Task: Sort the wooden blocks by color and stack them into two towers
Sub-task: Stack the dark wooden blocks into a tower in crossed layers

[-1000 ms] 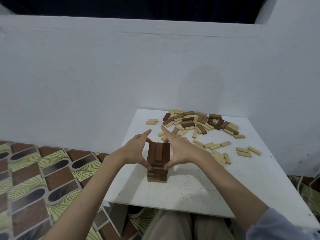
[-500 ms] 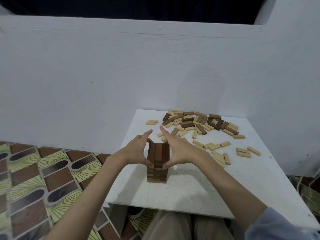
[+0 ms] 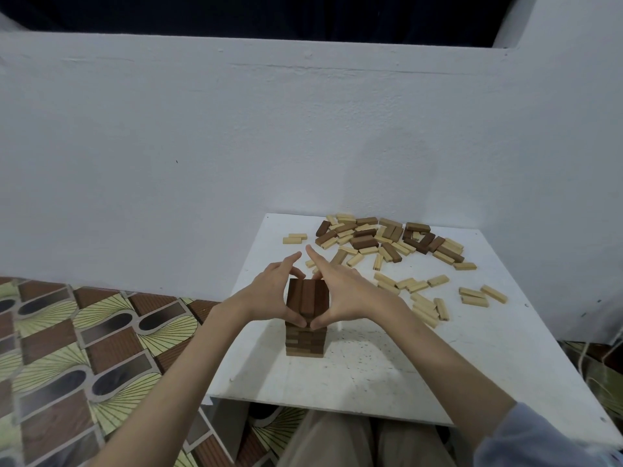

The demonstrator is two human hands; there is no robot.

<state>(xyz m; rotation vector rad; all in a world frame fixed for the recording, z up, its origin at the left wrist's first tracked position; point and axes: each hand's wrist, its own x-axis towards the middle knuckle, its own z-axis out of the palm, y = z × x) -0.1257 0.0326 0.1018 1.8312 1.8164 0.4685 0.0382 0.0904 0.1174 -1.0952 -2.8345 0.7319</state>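
**Dark tower partly built, light tower not begun**

The left hand and right hand press flat-fingered against the dark tower near the worktop front. Mixed loose blocks lie behind, many unsorted.

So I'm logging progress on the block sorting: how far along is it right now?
Partly done. A dark tower several layers high stands near the table's front. In hand: the left hand and right hand press its top layer from both sides, squaring it. Left: dark blocks still mixed into the pile at the back, and no light tower yet; light blocks lie scattered.
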